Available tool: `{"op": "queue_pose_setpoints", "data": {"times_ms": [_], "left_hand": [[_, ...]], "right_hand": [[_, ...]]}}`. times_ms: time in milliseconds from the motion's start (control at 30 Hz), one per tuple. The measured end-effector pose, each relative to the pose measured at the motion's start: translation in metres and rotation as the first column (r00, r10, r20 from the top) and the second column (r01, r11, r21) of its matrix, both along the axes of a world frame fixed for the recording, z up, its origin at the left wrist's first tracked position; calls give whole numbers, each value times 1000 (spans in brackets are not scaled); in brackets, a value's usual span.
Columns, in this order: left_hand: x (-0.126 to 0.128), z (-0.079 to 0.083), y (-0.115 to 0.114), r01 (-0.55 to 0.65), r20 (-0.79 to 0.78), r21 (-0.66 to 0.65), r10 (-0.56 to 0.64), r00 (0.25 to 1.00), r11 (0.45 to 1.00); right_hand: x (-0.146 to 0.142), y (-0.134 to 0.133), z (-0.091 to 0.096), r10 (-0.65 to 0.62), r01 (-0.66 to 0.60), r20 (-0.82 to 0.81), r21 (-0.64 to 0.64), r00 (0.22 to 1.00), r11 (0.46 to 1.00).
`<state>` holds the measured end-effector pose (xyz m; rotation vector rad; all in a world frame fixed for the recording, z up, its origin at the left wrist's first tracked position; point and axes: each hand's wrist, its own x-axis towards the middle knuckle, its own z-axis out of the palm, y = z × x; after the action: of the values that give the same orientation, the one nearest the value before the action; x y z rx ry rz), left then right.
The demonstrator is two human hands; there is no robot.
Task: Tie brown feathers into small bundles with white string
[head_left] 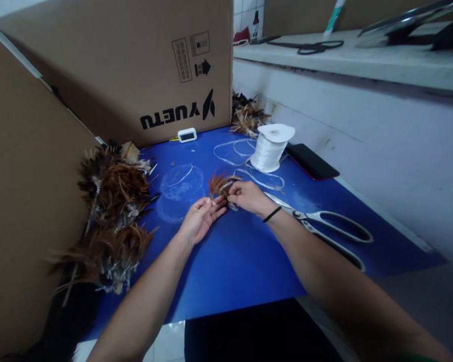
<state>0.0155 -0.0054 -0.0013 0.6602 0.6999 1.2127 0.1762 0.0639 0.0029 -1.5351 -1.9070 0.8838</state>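
A small bunch of brown feathers lies between my two hands, low over the blue table. White ribbon shows across its upper part. My right hand, with a dark band at the wrist, pinches the bunch from the right. My left hand has thumb and forefinger pressed together at the bunch's left side, and what they pinch is too small to tell. Its other fingers reach beneath the feathers. Just beyond stands a spool of white ribbon, with loose loops of ribbon around it.
Large scissors lie beside my right forearm. Brown feather piles line the left edge; another feather pile sits behind. A cardboard box borders the back, with a small digital clock before it. A phone lies right.
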Motion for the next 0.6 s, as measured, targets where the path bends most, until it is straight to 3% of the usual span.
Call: {"op": "queue_pose_setpoints", "data": {"times_ms": [367, 600], "left_hand": [[3, 4, -1, -61, -73, -9, 60, 996, 998], [7, 4, 2, 0, -100, -13, -1, 995, 1000]], "right_hand": [[3, -2, 8, -7, -8, -177, -80, 984, 997], [2, -5, 16, 28, -45, -198, -85, 980, 995]]}}
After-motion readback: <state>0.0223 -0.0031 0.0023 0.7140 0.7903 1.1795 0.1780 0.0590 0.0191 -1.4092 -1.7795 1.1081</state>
